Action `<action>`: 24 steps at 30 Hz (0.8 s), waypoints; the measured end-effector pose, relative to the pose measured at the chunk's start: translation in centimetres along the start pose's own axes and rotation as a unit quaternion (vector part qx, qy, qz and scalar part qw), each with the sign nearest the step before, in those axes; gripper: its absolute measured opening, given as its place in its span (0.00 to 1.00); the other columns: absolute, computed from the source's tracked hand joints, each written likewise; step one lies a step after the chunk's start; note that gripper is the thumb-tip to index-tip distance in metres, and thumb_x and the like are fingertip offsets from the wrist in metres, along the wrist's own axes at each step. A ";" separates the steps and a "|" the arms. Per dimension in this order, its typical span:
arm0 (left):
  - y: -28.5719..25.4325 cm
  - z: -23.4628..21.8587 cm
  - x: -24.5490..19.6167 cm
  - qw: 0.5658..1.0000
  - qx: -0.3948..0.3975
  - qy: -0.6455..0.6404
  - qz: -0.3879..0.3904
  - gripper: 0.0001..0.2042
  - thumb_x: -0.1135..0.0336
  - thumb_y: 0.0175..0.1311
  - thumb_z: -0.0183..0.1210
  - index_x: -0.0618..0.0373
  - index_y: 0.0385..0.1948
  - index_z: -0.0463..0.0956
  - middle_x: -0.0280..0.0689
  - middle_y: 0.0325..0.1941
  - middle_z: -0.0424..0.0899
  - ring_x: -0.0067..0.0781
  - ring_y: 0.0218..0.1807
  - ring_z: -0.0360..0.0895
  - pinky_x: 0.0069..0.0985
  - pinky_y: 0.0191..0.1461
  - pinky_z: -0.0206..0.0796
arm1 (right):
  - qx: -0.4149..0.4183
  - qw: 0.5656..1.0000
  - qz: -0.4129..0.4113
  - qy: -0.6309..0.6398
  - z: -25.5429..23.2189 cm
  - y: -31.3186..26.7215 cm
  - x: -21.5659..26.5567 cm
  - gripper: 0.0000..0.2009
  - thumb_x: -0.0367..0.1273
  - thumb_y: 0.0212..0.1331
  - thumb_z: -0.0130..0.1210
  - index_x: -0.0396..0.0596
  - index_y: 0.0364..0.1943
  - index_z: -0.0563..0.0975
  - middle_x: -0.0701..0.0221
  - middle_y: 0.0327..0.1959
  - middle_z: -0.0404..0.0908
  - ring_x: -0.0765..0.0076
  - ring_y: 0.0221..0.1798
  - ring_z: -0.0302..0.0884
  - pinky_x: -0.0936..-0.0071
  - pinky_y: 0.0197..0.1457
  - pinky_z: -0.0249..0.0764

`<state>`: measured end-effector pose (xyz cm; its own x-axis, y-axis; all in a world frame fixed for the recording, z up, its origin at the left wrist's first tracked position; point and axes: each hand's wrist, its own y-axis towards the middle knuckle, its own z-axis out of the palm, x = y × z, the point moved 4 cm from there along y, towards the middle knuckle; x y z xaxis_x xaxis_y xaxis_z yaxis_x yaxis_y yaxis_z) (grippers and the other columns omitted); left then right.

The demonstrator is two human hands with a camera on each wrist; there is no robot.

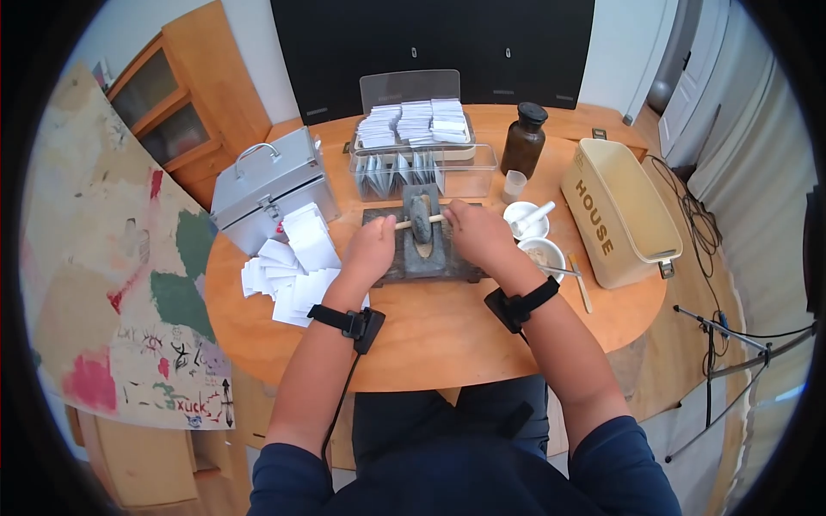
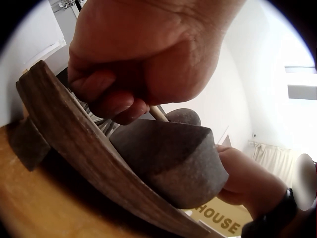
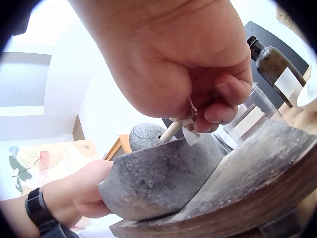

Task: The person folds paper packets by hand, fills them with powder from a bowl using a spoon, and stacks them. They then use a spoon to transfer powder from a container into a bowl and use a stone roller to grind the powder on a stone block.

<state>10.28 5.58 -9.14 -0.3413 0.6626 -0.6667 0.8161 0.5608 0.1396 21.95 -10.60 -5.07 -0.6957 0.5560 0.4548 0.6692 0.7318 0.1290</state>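
Note:
In the head view a grey stone grinding wheel stands upright in a boat-shaped stone trough, which is mounted on a dark wooden base. A pale wooden rod runs through the wheel's centre. My left hand grips the rod's left end, fingers curled over it. On the other side my right hand grips the right end. The right wrist view shows a small white scrap beneath the right fingers, beside the rod. Both hands are above the trough's sides. Brownish material lies in the trough's near end.
White paper packets lie left, by a silver case. Behind the trough are clear boxes of packets. To the right stand a brown bottle, a plastic cup, white bowls, one with a pestle, and a beige bin.

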 end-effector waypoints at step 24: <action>-0.2 0.0 -0.4 1.000 0.005 -0.008 -0.028 0.23 0.52 0.75 0.37 0.62 0.35 0.75 0.54 0.37 0.81 0.60 0.43 0.77 0.47 0.47 0.68 | -0.026 1.000 -0.007 -0.002 0.6 0.2 -0.4 0.15 0.42 0.71 0.42 0.46 0.39 0.75 0.51 0.31 0.81 0.39 0.37 0.79 0.47 0.40 0.72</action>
<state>10.24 5.17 -8.90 -0.3791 0.6225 -0.6847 0.8002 0.5921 0.0953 22.18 -10.46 -5.76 -0.7067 0.5469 0.4488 0.6712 0.7190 0.1806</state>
